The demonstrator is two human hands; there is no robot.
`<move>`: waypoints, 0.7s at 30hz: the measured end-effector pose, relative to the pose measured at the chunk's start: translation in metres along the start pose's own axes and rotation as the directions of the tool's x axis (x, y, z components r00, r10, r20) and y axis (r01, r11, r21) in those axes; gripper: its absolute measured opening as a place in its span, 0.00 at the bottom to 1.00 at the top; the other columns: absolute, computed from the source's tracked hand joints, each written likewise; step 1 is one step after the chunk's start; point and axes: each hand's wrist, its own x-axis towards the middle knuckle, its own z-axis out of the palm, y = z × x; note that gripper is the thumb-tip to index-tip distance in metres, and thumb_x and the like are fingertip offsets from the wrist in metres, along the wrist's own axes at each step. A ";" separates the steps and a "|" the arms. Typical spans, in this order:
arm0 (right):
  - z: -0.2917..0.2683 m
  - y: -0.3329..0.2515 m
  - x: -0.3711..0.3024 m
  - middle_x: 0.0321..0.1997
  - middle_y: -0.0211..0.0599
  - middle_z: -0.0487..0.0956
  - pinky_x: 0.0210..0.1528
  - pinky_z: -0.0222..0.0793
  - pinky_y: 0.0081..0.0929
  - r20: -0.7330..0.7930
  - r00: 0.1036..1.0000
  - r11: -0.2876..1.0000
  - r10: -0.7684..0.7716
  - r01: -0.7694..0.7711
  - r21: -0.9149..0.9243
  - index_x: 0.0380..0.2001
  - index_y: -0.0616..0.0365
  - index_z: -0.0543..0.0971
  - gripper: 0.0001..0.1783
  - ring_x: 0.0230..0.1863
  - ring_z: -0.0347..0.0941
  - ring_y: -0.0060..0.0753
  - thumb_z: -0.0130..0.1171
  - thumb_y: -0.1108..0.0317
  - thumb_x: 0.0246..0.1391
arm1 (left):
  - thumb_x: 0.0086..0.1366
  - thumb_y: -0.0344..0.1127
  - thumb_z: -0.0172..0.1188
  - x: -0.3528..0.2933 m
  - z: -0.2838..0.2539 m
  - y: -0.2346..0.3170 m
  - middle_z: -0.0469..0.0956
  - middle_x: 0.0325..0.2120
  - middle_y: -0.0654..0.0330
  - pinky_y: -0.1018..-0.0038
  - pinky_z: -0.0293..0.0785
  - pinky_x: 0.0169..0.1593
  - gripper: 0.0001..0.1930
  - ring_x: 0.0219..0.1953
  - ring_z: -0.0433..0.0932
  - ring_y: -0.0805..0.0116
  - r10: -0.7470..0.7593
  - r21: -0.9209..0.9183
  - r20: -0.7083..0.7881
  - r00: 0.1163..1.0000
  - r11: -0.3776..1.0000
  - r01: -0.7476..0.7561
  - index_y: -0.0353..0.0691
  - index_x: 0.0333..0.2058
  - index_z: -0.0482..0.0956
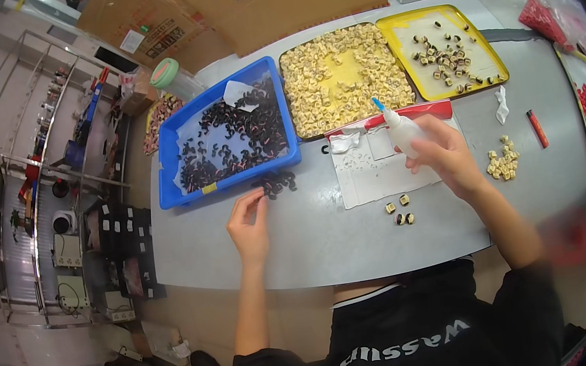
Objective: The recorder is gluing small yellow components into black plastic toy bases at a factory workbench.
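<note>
Well, the right hand [445, 155] wraps round the bottle [403, 133], blue tip [377, 104] jutting clear; the left hand [246, 222] curls by dark pieces [281, 182], whether gripping any I can't tell.

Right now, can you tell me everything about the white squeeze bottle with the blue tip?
The small white squeeze bottle, plastic-looking, narrows to a thin blue tip. The right hand grips it, hiding part of its body. It's tilted over white paper with a red edge, tip pointing away from the person and left.
</note>
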 end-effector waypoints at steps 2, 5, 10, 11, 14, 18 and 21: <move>0.000 0.000 0.001 0.36 0.39 0.72 0.32 0.66 0.22 -0.006 1.000 0.996 0.018 -0.017 0.083 0.43 0.61 0.68 0.17 0.30 0.70 0.24 0.51 0.62 0.52 | 0.58 0.24 0.53 0.002 0.008 0.008 0.76 0.33 0.58 0.80 0.72 0.39 0.07 0.35 0.75 0.73 -0.059 -0.066 0.029 0.998 0.996 0.061 0.30 0.36 0.75; -0.005 0.000 0.001 0.34 0.38 0.72 0.32 0.66 0.20 0.021 0.999 0.958 0.047 -0.051 0.283 0.42 0.60 0.67 0.17 0.31 0.69 0.24 0.49 0.60 0.54 | 0.58 0.24 0.53 0.002 0.028 0.033 0.76 0.33 0.57 0.78 0.74 0.35 0.07 0.32 0.76 0.71 -0.126 -0.239 0.124 0.984 0.959 0.153 0.31 0.35 0.75; -0.008 0.004 0.006 0.36 0.32 0.69 0.31 0.59 0.17 -0.025 0.995 0.894 0.093 -0.073 0.442 0.46 0.59 0.65 0.22 0.30 0.63 0.21 0.49 0.56 0.54 | 0.55 0.20 0.55 0.002 0.070 0.063 0.76 0.33 0.55 0.78 0.73 0.37 0.07 0.36 0.75 0.69 -0.006 -0.347 0.309 0.951 0.930 0.119 0.31 0.34 0.77; -0.008 0.004 0.007 0.37 0.31 0.69 0.32 0.58 0.16 -0.065 0.995 0.894 0.081 -0.044 0.446 0.46 0.58 0.65 0.22 0.31 0.62 0.20 0.50 0.56 0.54 | 0.54 0.19 0.55 0.002 0.077 0.071 0.76 0.33 0.54 0.77 0.72 0.39 0.07 0.37 0.75 0.68 0.039 -0.368 0.371 0.928 0.923 0.108 0.31 0.33 0.77; -0.017 0.008 0.010 0.41 0.30 0.69 0.32 0.58 0.15 -0.059 0.998 0.873 0.033 0.000 0.487 0.47 0.58 0.65 0.23 0.33 0.60 0.18 0.53 0.57 0.52 | 0.52 0.18 0.56 0.002 0.095 0.084 0.76 0.34 0.53 0.76 0.70 0.42 0.08 0.40 0.73 0.67 0.047 -0.402 0.478 0.877 0.899 0.171 0.31 0.32 0.78; -0.020 0.006 0.012 0.50 0.35 0.69 0.31 0.58 0.12 -0.051 0.999 0.818 -0.002 0.031 0.574 0.47 0.59 0.65 0.24 0.31 0.59 0.16 0.57 0.61 0.49 | 0.49 0.15 0.57 -0.003 0.113 0.084 0.74 0.34 0.54 0.75 0.73 0.41 0.11 0.38 0.75 0.66 0.087 -0.444 0.505 0.859 0.880 0.172 0.32 0.33 0.77; -0.027 0.013 0.014 0.52 0.39 0.68 0.31 0.58 0.10 -0.035 0.999 0.804 -0.018 0.035 0.594 0.46 0.59 0.66 0.23 0.29 0.59 0.14 0.58 0.62 0.49 | 0.50 0.16 0.58 -0.009 0.119 0.083 0.73 0.34 0.55 0.77 0.76 0.40 0.10 0.37 0.75 0.68 -0.014 -0.481 0.489 0.872 0.830 0.282 0.32 0.33 0.77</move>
